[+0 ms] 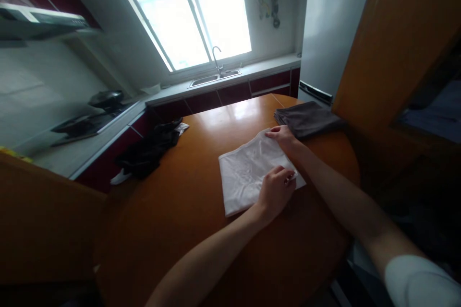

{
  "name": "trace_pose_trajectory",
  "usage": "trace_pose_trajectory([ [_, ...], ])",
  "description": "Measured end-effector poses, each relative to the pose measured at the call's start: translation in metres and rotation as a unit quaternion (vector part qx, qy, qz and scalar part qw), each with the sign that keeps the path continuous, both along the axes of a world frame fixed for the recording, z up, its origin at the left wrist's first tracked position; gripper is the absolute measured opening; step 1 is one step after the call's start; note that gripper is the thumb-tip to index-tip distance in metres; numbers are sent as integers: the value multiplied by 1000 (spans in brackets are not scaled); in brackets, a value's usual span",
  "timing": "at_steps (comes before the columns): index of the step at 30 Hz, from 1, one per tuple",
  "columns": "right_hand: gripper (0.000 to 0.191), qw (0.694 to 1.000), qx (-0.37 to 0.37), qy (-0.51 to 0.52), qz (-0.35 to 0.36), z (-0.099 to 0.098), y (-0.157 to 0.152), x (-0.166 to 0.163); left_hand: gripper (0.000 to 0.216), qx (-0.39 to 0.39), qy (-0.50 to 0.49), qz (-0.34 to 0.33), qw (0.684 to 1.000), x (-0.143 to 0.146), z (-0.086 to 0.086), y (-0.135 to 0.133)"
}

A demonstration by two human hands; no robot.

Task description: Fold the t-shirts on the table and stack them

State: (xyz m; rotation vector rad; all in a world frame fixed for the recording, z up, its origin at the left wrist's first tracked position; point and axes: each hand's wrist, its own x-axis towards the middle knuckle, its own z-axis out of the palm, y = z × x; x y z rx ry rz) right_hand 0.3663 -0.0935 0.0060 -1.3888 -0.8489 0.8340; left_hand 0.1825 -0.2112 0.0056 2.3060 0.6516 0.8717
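A folded white cloth point(248, 163), perhaps a garment, lies on the wooden table with creases across its top. My left hand point(275, 192) is closed over its near right side, the curled fingers gripping the edge. Farther off, my right hand point(283, 136) pinches the cloth's far right corner between thumb and fingers. My left palm hides part of the near edge. Just beyond my right hand lies a folded dark grey cloth point(309, 119).
The round wooden table point(180, 192) spreads around the cloth. Black fabric point(151, 148) hangs over its left edge, with a small white piece beside it. Behind stand a counter with a sink point(214, 78), a stove point(95, 120) and a fridge point(329, 24).
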Motion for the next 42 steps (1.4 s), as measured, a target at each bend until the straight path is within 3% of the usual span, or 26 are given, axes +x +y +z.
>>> trace_pose_trajectory([
  [9,20,998,-49,-32,-36,-16,-2,10,17,11,45,-21,999,11,-14,-2],
  [16,20,997,-59,-4,-46,-11,-2,7,16,20,35,-9,999,15,-11,-3],
  [20,22,995,-66,-38,-58,-11,-3,8,15,24,65,-18,997,16,-11,-4],
  [37,21,994,-52,-70,-70,-9,-5,3,14,142,154,-54,976,13,-13,-11],
  [42,14,986,-39,-146,-68,-17,2,7,15,163,166,-58,971,14,-12,-11],
])
